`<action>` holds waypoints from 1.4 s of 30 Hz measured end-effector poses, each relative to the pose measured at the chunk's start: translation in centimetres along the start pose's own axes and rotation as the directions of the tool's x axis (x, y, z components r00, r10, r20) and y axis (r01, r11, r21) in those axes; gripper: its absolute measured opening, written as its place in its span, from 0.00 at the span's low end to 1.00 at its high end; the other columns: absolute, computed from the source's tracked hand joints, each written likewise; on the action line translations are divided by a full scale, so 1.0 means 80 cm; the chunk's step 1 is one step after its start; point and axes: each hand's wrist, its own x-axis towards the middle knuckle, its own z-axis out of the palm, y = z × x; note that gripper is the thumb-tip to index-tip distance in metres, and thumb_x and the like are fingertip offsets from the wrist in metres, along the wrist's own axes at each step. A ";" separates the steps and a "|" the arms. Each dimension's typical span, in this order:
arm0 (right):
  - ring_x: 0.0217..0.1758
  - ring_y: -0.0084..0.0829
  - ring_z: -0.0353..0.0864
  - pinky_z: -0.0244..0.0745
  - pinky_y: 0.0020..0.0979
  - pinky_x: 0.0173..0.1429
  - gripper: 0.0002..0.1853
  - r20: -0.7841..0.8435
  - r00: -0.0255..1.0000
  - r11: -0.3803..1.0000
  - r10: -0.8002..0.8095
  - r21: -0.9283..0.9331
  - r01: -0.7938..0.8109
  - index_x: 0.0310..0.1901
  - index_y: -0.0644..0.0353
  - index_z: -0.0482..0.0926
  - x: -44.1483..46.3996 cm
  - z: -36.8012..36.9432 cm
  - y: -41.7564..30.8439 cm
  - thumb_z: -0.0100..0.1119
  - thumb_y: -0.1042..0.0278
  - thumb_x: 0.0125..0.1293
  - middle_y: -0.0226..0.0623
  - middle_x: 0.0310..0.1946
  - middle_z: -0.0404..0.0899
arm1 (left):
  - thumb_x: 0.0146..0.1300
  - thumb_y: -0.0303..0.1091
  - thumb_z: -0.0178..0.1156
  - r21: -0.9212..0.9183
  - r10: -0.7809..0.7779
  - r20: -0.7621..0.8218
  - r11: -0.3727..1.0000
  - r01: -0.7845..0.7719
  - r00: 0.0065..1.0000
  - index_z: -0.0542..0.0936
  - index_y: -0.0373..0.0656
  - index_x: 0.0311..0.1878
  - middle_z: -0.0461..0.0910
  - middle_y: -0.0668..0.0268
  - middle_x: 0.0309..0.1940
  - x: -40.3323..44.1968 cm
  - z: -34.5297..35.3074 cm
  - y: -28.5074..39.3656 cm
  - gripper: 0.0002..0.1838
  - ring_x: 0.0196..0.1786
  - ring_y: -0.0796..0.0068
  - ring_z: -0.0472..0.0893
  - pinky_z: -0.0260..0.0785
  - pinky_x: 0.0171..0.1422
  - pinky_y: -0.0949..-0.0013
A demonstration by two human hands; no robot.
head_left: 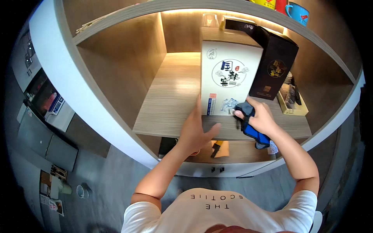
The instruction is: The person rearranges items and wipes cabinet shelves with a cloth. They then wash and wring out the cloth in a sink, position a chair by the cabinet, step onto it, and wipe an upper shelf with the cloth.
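Observation:
A white box (229, 73) with dark lettering stands upright on the wooden shelf (167, 93). My left hand (195, 130) is at the box's lower left edge, thumb spread from the fingers, which are partly hidden beside the box. At the lower right corner, my right hand (261, 116) grips a blue and grey cloth (252, 126) that hangs down over the shelf's front edge. A black box (274, 66) stands to the right of the white one, slightly behind it.
A yellow tray (293, 101) with small dark items sits at the shelf's right end. Behind the white box is a glass (210, 20). A blue mug (297, 14) is on the shelf above. An orange item (221, 149) lies on the shelf below.

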 end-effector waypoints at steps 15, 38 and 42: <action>0.58 0.47 0.83 0.77 0.46 0.59 0.28 -0.002 0.943 0.799 0.332 -0.531 -0.282 0.58 0.52 0.79 0.290 0.174 -0.014 0.53 0.41 0.65 0.47 0.53 0.83 | 0.61 0.44 0.66 0.422 0.015 -0.145 0.905 0.048 0.989 0.57 0.34 0.75 0.68 0.44 0.68 0.032 -0.154 -0.080 0.45 0.68 0.45 0.70 0.65 0.70 0.54; 0.71 0.52 0.64 0.59 0.55 0.72 0.34 -0.159 0.959 0.844 0.235 -0.456 -0.282 0.72 0.47 0.62 0.343 0.279 0.016 0.61 0.52 0.67 0.49 0.66 0.66 | 0.62 0.40 0.66 0.484 0.106 -0.224 0.875 0.017 0.969 0.80 0.40 0.56 0.81 0.54 0.55 -0.026 -0.146 -0.099 0.21 0.59 0.52 0.78 0.67 0.66 0.55; 0.66 0.53 0.67 0.63 0.50 0.70 0.25 0.113 0.964 0.907 -0.241 -0.329 0.265 0.59 0.49 0.75 0.200 0.220 -0.007 0.62 0.66 0.57 0.49 0.67 0.66 | 0.61 0.37 0.66 0.503 0.141 -0.227 0.864 -0.008 0.964 0.81 0.39 0.54 0.82 0.54 0.54 -0.028 -0.142 -0.098 0.19 0.58 0.52 0.79 0.69 0.64 0.55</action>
